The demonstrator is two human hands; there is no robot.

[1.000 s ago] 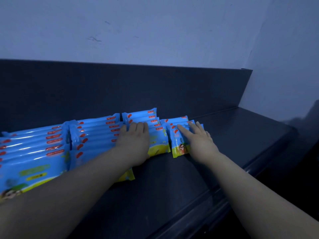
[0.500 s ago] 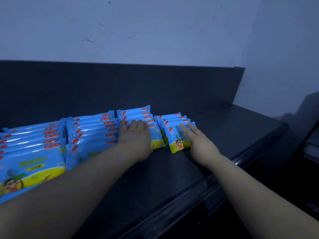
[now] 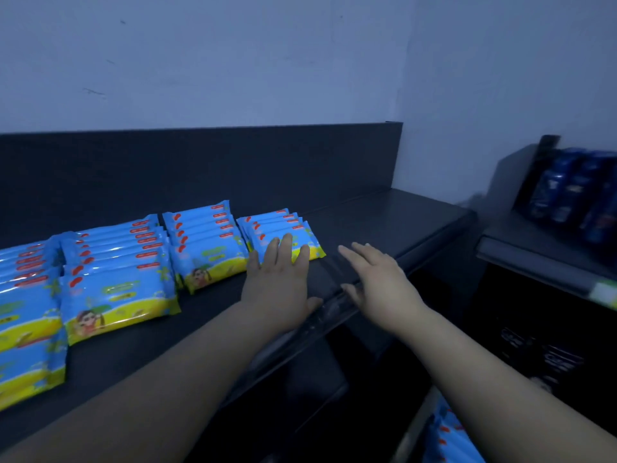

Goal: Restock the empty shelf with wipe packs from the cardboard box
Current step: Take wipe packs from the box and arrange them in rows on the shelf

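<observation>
A pale wall is rising behind everything, and under it the dark shelf is running across to its right end, with a low back panel standing along its rear edge. Beyond that end a neighbouring shelf is carrying dark blue packs. The wipe packs are lying in rows running from the rear edge toward the front edge, each pack overlapping the one behind. They are filling the left part of the shelf, and the last row is sitting about midway along, with dark surface showing from there to the right end. More blue packs are showing low down, below the front edge; the cardboard box is not in view.

The left hand is lying flat with straight fingers, its fingertips resting on the front pack of the last row and gripping nothing. The right hand is hanging open over the front edge just right of that row, fingers straight, holding nothing; whether it is touching the shelf I cannot tell.

Judging by this, the person is squaring up the last row, with restocking roughly half done. The next move is probably calling for both hands to reach for the box, gather another handful and start a fresh row just beside the last row, toward the right end
</observation>
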